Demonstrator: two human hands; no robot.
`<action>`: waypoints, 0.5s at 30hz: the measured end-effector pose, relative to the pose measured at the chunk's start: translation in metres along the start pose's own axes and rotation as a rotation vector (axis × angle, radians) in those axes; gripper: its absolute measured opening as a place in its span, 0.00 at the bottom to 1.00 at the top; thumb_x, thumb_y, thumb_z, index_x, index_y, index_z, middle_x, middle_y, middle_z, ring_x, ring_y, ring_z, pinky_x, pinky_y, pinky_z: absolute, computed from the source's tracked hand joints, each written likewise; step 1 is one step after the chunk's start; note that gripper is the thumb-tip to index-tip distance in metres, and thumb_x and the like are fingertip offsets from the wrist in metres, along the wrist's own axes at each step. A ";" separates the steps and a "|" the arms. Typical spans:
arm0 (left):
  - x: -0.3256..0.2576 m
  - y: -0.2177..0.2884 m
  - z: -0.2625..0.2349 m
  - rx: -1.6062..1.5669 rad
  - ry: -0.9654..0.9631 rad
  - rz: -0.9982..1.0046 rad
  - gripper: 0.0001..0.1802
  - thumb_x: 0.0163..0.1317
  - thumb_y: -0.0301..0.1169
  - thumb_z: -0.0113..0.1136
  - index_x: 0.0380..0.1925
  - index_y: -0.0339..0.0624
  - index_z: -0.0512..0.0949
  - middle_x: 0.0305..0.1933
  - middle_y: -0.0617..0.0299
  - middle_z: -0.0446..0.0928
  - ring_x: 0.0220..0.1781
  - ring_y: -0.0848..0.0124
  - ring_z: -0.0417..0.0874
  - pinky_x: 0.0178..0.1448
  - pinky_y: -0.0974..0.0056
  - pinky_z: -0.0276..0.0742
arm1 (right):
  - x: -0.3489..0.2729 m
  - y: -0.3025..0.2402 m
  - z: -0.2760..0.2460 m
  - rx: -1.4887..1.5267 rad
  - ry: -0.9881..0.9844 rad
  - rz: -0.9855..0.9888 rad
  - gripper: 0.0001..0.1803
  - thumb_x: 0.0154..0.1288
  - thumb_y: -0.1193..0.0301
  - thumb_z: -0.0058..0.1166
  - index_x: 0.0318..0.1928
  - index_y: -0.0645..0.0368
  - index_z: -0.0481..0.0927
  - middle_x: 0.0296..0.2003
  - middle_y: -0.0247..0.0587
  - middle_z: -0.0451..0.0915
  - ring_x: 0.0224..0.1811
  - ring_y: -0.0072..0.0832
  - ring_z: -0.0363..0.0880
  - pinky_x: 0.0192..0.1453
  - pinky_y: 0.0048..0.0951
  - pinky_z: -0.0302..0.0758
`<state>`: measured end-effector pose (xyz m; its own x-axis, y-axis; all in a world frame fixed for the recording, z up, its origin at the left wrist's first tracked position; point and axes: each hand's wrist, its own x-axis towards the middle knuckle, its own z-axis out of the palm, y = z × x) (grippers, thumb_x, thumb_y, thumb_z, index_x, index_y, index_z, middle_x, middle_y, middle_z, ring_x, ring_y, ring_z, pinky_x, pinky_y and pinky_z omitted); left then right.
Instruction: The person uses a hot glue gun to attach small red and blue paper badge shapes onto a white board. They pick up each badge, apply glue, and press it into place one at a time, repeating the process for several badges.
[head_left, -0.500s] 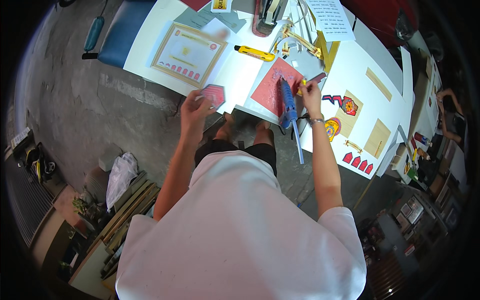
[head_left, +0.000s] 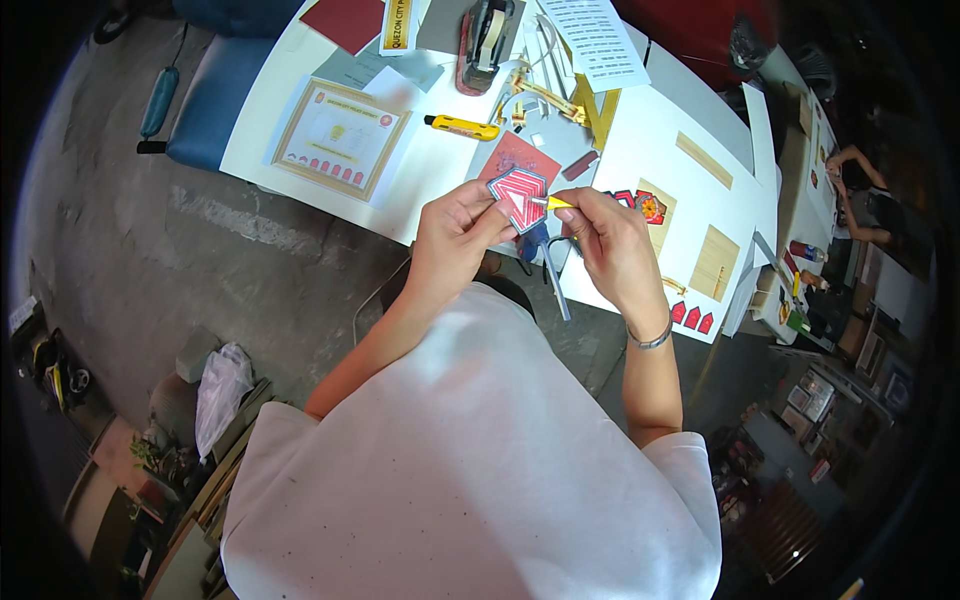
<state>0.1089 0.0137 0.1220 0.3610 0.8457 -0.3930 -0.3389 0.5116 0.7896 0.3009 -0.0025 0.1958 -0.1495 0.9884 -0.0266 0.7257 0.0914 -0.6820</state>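
Note:
My left hand (head_left: pixel 455 240) pinches a five-sided red badge (head_left: pixel 520 200) with white stripes and a dark rim by its left edge, above the table's front edge. My right hand (head_left: pixel 610 240) grips a slim yellow-handled tool (head_left: pixel 558 203), whose silvery tip meets the badge's right side; the exact kind of tool is too small to tell. Behind the badge, partly hidden, lies a blue glue gun (head_left: pixel 536 240) with a long glue stick sticking out of its rear. A red sheet (head_left: pixel 525 153) with glue marks rests just beyond, beside a dark red block (head_left: pixel 580 165).
On the white table (head_left: pixel 250 150) are a gold-bordered certificate (head_left: pixel 340 140), a yellow utility cutter (head_left: pixel 462 127), a tape dispenser (head_left: pixel 485 50) and gold trim pieces (head_left: pixel 550 95). Further right sit a round red emblem (head_left: pixel 650 208) and red tags (head_left: pixel 692 318). Another person (head_left: pixel 865 190) works at far right.
My left hand brought the badge rightward, over the glue gun. My right hand lifted the yellow-handled tool off the table area near the dark red block and set its tip against the badge.

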 end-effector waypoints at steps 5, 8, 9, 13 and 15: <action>-0.009 0.017 0.014 -0.013 -0.042 0.043 0.12 0.77 0.27 0.56 0.54 0.31 0.79 0.49 0.58 0.86 0.50 0.76 0.86 0.57 0.66 0.86 | -0.003 -0.014 -0.003 -0.198 0.115 -0.074 0.06 0.68 0.79 0.62 0.44 0.65 0.83 0.33 0.48 0.84 0.33 0.42 0.85 0.38 0.37 0.79; -0.013 0.023 0.017 -0.027 -0.059 0.053 0.12 0.78 0.26 0.53 0.55 0.30 0.79 0.50 0.58 0.86 0.51 0.76 0.86 0.57 0.67 0.86 | -0.006 -0.015 -0.003 -0.256 0.129 -0.060 0.07 0.66 0.80 0.63 0.43 0.65 0.83 0.34 0.48 0.85 0.34 0.45 0.85 0.38 0.38 0.80; -0.014 0.024 0.018 -0.040 -0.065 0.057 0.12 0.78 0.25 0.53 0.55 0.30 0.79 0.50 0.58 0.86 0.51 0.76 0.85 0.57 0.67 0.86 | -0.006 -0.016 -0.004 -0.251 0.129 -0.069 0.07 0.65 0.80 0.63 0.43 0.65 0.83 0.34 0.48 0.85 0.34 0.45 0.85 0.38 0.38 0.80; -0.016 0.026 0.018 -0.040 -0.073 0.038 0.13 0.78 0.25 0.53 0.55 0.31 0.79 0.51 0.59 0.86 0.52 0.76 0.85 0.57 0.66 0.86 | -0.004 -0.016 -0.006 -0.234 0.129 -0.113 0.07 0.63 0.81 0.63 0.42 0.65 0.82 0.33 0.48 0.84 0.33 0.45 0.85 0.36 0.39 0.80; -0.016 0.028 0.017 -0.052 -0.070 0.023 0.13 0.78 0.25 0.53 0.55 0.31 0.79 0.51 0.58 0.86 0.52 0.76 0.85 0.57 0.66 0.86 | -0.003 -0.017 -0.006 -0.225 0.129 -0.129 0.07 0.63 0.82 0.64 0.41 0.65 0.82 0.33 0.48 0.84 0.33 0.44 0.85 0.36 0.39 0.80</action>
<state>0.1087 0.0115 0.1582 0.4120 0.8455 -0.3398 -0.3920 0.5011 0.7715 0.2929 -0.0066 0.2120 -0.1737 0.9729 0.1526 0.8394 0.2273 -0.4937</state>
